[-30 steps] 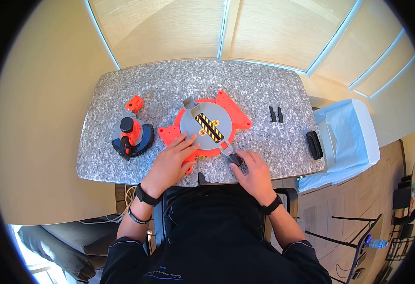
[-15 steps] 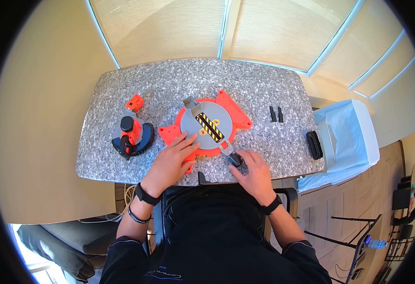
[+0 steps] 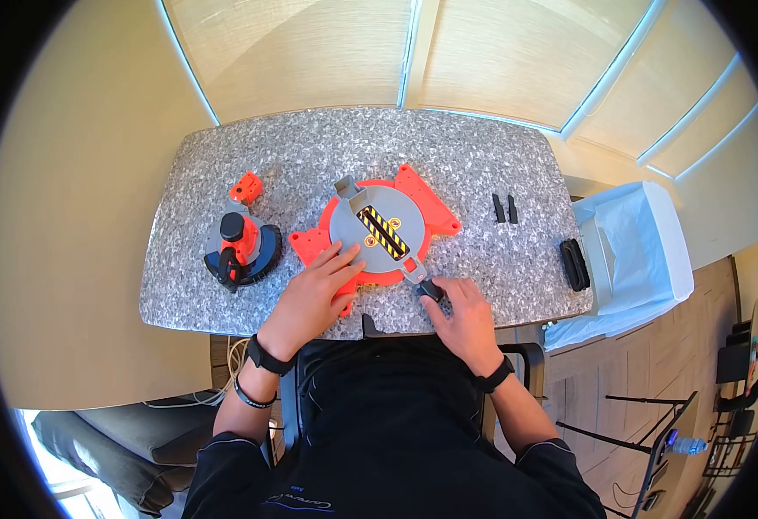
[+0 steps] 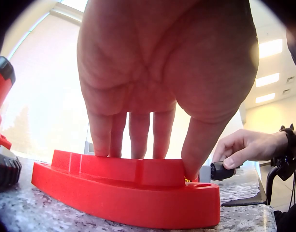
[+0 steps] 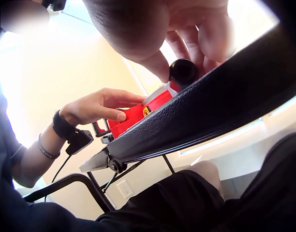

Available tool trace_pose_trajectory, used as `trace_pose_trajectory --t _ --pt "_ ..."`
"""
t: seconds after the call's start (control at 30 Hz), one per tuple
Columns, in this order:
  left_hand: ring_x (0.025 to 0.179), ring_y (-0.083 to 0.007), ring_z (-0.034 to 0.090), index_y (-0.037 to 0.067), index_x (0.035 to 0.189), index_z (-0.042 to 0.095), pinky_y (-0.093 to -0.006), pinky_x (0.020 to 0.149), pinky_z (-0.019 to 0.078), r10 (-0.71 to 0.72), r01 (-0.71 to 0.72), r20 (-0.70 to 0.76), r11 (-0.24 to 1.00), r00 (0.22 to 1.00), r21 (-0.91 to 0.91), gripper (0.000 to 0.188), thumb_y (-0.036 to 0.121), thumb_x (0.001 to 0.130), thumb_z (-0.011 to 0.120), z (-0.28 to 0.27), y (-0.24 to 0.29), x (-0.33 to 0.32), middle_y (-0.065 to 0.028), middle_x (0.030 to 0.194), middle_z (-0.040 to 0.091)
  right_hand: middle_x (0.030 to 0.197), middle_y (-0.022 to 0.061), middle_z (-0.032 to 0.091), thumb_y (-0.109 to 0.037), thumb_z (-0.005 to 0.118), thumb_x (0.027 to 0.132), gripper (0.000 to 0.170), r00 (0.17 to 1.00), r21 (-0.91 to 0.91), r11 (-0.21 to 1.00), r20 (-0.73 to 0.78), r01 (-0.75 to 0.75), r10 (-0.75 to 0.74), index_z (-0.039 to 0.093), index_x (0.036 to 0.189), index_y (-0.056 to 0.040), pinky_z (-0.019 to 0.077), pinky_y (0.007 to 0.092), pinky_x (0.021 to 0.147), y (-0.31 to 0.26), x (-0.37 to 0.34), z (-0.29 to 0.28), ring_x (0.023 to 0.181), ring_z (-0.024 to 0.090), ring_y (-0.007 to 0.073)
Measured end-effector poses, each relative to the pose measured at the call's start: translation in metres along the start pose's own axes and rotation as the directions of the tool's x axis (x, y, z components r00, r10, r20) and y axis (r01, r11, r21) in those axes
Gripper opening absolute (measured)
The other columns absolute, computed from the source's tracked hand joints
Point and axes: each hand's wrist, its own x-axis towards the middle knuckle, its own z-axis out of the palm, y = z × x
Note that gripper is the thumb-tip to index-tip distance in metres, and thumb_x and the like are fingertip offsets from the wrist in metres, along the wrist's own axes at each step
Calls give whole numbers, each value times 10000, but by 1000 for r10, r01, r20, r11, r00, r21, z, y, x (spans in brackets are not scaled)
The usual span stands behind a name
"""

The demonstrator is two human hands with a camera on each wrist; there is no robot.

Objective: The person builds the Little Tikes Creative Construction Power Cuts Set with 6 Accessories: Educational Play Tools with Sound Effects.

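Observation:
A toy miter saw base in red plastic lies on the table, topped by a round grey turntable with a yellow-and-black striped slot. My left hand rests on its near left part, fingers straight and spread over the red rim and grey disc. In the left wrist view those fingers reach down behind the red edge. At the end of the grey arm, my right hand pinches a black knob between thumb and fingers. The right wrist view shows the knob's round end under the fingers.
On the left stands a red and black toy saw head, with a small red piece behind it. Two thin black parts and a black case lie to the right. A lined white bin adjoins the right edge.
Half a second ago my right thumb stood off the knob; now it is back against it. The knob looks turned slightly. My left hand and the base have stayed put.

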Motion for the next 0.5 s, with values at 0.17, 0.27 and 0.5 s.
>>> trace_pose_trajectory --t 0.17,0.27,0.5 --pt "1495 -367 472 99 1431 654 -456 1184 475 -4 4 3 1000 1000 -4 589 75 859 790 -2 2 0 -99 1580 562 1045 158 716 -190 806 902 327 1000 9 1000 -9 12 -11 685 1150 -15 567 464 813 0 0 0 956 673 363" --pt "1496 -367 470 99 1430 654 -455 1184 475 -4 4 4 1000 1000 -7 585 77 861 788 -1 2 0 -99 1582 560 1061 150 701 -183 820 883 343 996 -7 998 -59 70 -70 682 1149 -15 565 455 833 -3 1 -1 976 667 358" --pt "1497 -369 468 98 1430 653 -460 1187 471 -2 2 5 1000 1000 -4 582 80 864 788 -1 3 -1 -95 1586 556 1004 148 665 -173 820 882 324 999 -8 999 -17 52 -52 684 1130 -15 553 459 813 0 -1 -1 951 651 361"
